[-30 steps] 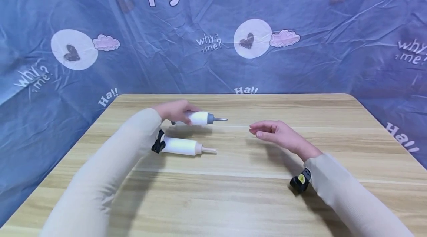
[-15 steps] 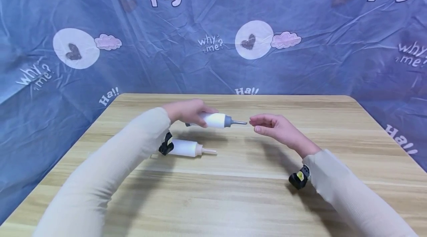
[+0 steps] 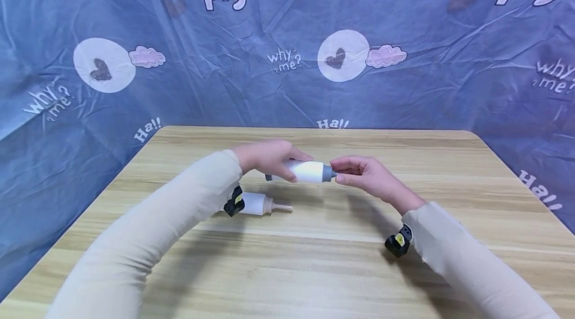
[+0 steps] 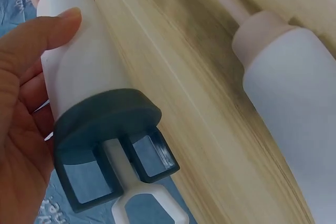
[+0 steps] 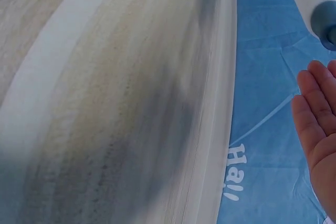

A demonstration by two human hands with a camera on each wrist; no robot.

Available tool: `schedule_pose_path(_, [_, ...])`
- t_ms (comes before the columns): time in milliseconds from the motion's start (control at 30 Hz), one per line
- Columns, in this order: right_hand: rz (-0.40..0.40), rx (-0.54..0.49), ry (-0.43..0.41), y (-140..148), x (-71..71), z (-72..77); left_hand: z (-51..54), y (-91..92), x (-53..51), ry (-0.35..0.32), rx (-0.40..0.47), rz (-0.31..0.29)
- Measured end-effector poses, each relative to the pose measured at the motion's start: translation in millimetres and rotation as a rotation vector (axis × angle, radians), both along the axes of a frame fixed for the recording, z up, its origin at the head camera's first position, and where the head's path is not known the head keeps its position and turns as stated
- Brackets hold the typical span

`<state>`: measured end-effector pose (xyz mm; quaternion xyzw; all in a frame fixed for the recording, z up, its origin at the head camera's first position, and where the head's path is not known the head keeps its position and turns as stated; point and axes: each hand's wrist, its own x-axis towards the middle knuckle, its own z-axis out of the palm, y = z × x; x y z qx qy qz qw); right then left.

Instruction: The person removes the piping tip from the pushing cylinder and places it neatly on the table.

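Observation:
My left hand grips a white tube with grey-blue ends, held level above the wooden table. The left wrist view shows the thumb across this tube, whose back end has a dark flange, two square loops and a pale ring handle. My right hand is at the tube's thin nozzle, thumb below and fingers above, its tip partly hidden between them. In the right wrist view the right hand has its fingers extended just below the tube's grey end; contact cannot be told.
A second white tube with a pinkish nozzle lies on the wooden table below my left wrist, partly hidden by the wrist camera. Behind the table hangs a blue printed cloth.
My left hand has carried the grey-ended tube to the right, bringing its nozzle to my right hand. The right hand has moved slightly left. The second tube has stayed in place.

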<state>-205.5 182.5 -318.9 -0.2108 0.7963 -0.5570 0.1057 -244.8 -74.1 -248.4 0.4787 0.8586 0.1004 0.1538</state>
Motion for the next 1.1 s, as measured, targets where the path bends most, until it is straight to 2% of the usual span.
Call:
schedule_pose_path(233, [-0.001, 0.007, -0.010, -3.1, 1.9, -0.2, -2.6, 7.9, 5.1, 0.008, 0.016, -0.007])
schedule_pose_path(500, [-0.062, 0.077, 0.017, -6.1, 2.8, 0.1, -5.0, 8.9, 7.5, 0.031, 0.035, 0.012])
schedule_pose_path(1100, [-0.120, 0.051, 0.050, -10.6, 6.0, -5.3, -7.4, 9.9, 7.0, 0.047, 0.018, -0.005])
